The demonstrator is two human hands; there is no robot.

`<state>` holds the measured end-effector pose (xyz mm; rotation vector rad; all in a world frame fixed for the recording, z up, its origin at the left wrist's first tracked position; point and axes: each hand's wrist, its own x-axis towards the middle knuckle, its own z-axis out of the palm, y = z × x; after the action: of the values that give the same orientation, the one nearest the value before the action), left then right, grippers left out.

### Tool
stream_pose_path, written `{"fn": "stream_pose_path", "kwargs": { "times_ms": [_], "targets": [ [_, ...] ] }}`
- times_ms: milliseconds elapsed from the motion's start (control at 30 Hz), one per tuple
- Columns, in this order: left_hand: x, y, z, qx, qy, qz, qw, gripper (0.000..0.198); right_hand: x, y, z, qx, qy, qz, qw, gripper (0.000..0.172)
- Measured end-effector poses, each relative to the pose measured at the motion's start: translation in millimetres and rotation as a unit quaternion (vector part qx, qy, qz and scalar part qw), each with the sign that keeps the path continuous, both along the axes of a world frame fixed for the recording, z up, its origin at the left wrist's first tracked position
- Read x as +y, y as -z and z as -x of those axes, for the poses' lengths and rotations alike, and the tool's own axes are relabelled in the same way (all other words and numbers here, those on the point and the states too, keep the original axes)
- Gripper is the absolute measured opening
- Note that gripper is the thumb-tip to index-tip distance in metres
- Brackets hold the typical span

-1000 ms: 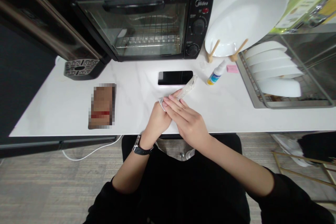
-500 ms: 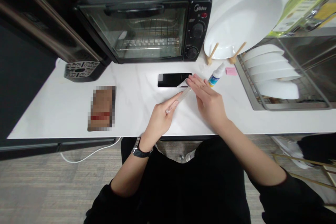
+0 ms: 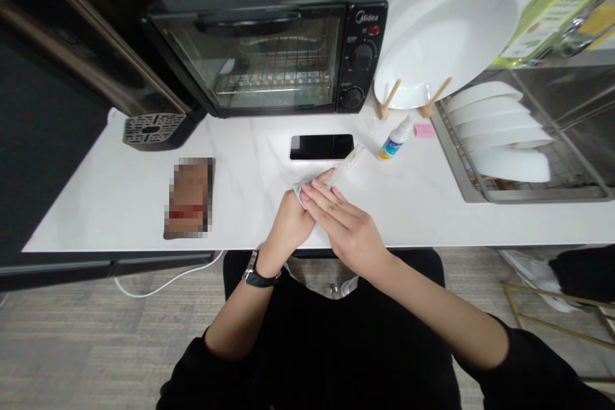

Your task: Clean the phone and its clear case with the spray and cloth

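My left hand (image 3: 291, 223) holds a clear phone case (image 3: 348, 165), tilted nearly edge-on, its far end sticking out past the fingers. Across the near end of the case lies my right hand (image 3: 350, 225), fingers together and pressing a pale grey cloth (image 3: 297, 191) against it. Most of the cloth is hidden under those fingers. Just beyond the case, a black-screened phone (image 3: 321, 147) rests on the white counter (image 3: 250, 186). To its right stands a small spray bottle (image 3: 393, 142) with a blue and yellow label.
Behind the phone is a black toaster oven (image 3: 269, 57). White plates (image 3: 442, 45) lean in a wooden rack at the back right, beside a sink (image 3: 473, 186) with stacked bowls (image 3: 509, 160). A blurred-out brown item (image 3: 188, 198) lies on the left, near a drip tray (image 3: 154, 130).
My right hand has slid with the cloth along the phone case, from its far end near the phone back toward my left hand. The phone and bottle are now uncovered.
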<state>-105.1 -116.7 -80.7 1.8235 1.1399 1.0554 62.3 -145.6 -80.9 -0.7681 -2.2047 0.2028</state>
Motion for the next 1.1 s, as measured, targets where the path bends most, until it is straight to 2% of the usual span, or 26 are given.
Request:
{"fn": "stream_pose_path", "kwargs": {
  "times_ms": [100,167,267,367,500,667,800,933,1033,1100],
  "targets": [
    [0,-0.6,-1,-0.008,0.007,0.002,1.0,0.04,2,-2.4,-2,-0.022,-0.009,-0.003,1.0,0.073],
    [1,1.4,0,0.013,-0.013,-0.003,1.0,0.035,11,-3.2,-10,-0.032,-0.007,-0.008,0.999,0.072],
    [2,4.5,0,0.029,-0.046,0.003,0.999,0.032,32,-2.9,-27,-0.028,0.033,-0.007,0.999,0.071],
    [2,4.8,0,-0.006,-0.027,0.011,1.0,0.042,55,-1.6,-46,-0.019,0.092,0.008,0.996,0.074],
    [1,3.9,0,-0.021,-0.014,0.016,1.0,0.046,70,0.4,-56,-0.018,0.11,0.019,0.994,0.076],
    [2,7.2,0,-0.022,-0.02,0.012,0.999,0.046,56,1.5,-41,-0.012,0.105,0.008,0.994,0.077],
    [3,6.8,1,0.014,-0.039,0.002,0.999,0.035,25,-0.9,-15,-0.014,0.037,0.004,0.999,0.077],
    [0,0.9,0,-0.009,0.004,0.0,1.0,0.046,2,-3.7,4,-0.018,-0.001,-0.001,1.0,0.071],
    [-1,0.3,0,-0.023,0.014,0.007,1.0,0.049,1,-4.1,5,-0.02,-0.008,0.003,1.0,0.07],
    [0,3.3,0,-0.019,0.0,0.006,1.0,0.046,7,-3.3,1,-0.018,-0.014,0.003,1.0,0.072]
  ]
}}
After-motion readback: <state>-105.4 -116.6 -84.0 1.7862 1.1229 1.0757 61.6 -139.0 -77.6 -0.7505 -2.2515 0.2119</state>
